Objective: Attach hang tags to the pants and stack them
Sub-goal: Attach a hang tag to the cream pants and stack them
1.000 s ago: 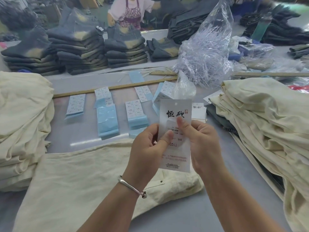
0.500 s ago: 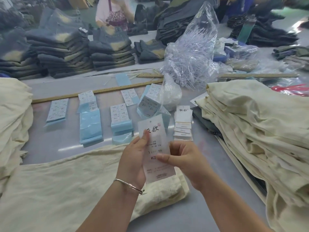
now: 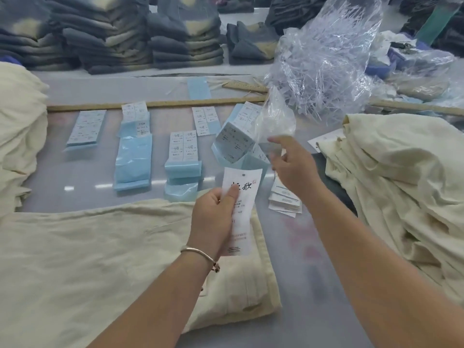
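The left hand (image 3: 216, 217) pinches a white hang tag (image 3: 242, 209) between thumb and fingers, the thumb pressed on the printed face just under the black characters. The tag stands nearly upright, its punched hole at the top, its lower end over the waistband of the cream pants (image 3: 100, 259) that lie flat on the near part of the table (image 3: 313, 285). A metal bangle (image 3: 198, 253) circles the left wrist.

The right hand (image 3: 292, 167) is raised to the right of the tag and apart from it, fingers loosely spread and holding nothing, the forefinger stretched toward a small clear bag (image 3: 275, 121) just beyond it. Whether the fingertips touch the bag cannot be told. Below this hand lies a short stack of white hang tags (image 3: 285, 199).

Farther out, sheets of white size stickers (image 3: 86, 128) on blue backing lie in a row across the middle of the table. A long wooden ruler (image 3: 150, 104) runs behind them. At far right sits a large clear bag of plastic tag fasteners (image 3: 326, 61). A heap of cream pants (image 3: 401, 184) fills the right side; another cream pile (image 3: 20, 134) stands at the left edge. Stacks of dark folded jeans (image 3: 113, 41) line the far side.
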The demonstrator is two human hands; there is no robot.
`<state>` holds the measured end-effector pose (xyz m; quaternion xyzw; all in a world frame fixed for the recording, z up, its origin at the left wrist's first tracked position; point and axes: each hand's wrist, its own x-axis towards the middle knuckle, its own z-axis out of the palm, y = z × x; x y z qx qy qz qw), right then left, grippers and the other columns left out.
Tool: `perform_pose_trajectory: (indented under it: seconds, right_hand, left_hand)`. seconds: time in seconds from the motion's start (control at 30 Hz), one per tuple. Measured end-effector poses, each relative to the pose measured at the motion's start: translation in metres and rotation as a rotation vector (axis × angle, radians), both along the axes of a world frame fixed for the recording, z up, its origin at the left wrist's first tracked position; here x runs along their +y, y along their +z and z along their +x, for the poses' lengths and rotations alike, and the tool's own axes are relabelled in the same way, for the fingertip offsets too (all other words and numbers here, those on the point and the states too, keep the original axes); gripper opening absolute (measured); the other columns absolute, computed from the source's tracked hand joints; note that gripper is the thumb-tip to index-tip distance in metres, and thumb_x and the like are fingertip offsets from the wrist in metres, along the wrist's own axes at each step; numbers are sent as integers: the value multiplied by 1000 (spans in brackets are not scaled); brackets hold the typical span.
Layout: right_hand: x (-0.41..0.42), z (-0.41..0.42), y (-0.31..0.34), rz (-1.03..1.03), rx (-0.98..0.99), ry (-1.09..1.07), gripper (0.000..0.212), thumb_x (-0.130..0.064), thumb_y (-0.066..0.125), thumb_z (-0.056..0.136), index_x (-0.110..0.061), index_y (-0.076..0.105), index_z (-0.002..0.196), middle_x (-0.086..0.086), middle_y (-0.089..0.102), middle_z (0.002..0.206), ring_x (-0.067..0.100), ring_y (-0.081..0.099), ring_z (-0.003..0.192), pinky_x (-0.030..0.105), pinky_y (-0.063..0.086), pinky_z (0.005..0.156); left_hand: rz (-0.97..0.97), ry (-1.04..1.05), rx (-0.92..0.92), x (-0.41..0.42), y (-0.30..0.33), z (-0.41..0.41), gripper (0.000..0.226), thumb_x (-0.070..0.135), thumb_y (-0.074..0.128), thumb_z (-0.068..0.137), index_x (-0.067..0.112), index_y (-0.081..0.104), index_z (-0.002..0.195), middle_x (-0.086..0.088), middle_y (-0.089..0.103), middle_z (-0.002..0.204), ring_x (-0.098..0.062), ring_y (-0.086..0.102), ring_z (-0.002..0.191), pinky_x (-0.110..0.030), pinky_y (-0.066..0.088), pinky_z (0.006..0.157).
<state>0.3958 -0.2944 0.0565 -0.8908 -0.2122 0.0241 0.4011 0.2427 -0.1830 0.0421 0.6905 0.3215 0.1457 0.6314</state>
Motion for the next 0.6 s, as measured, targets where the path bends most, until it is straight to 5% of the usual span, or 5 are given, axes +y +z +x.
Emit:
perform_pose_trajectory:
  seconds: [0.07,0.13,0.23,0.37,0.6]
  right_hand:
    - [24,41,-8,-283,-124,144,52,-7,43,95,-23,40,144,-10,34,153,14,56,115,26,42,88]
    - [46,77,-8,-600,-271,238,65,-1,44,91,-25,28,150,-13,16,160,25,53,118,36,45,83]
    - [61,119,1,-901,-385,273,52,-1,42,88,-20,44,137,3,47,138,28,54,100,39,46,74]
    - [55,145,0,-888,-398,-18,20,0,48,87,-7,58,103,7,48,80,30,50,78,36,38,65]
    - [43,153,-29,-843,-169,-75,39,-48,67,86,-18,67,110,5,64,98,26,61,88,34,46,78]
  left_hand:
    - [-56,-18,19,-3,-5,2,43,33,62,93,0,54,67,7,47,49,-10,39,45,-20,32,44]
    - [-91,-59,28,-8,-10,3,42,34,61,93,-5,59,79,1,54,55,-14,45,50,-25,38,50]
    - [-87,-160,59,-13,-15,5,42,37,59,94,-4,61,85,-4,59,62,-17,50,55,-31,40,55]
    - [-92,-174,73,-12,-18,15,41,38,58,95,-1,63,84,-2,60,62,-14,50,54,-27,39,52]
    - [-83,-192,76,-10,-18,46,38,37,59,94,14,56,64,9,56,48,-5,46,42,-16,35,42]
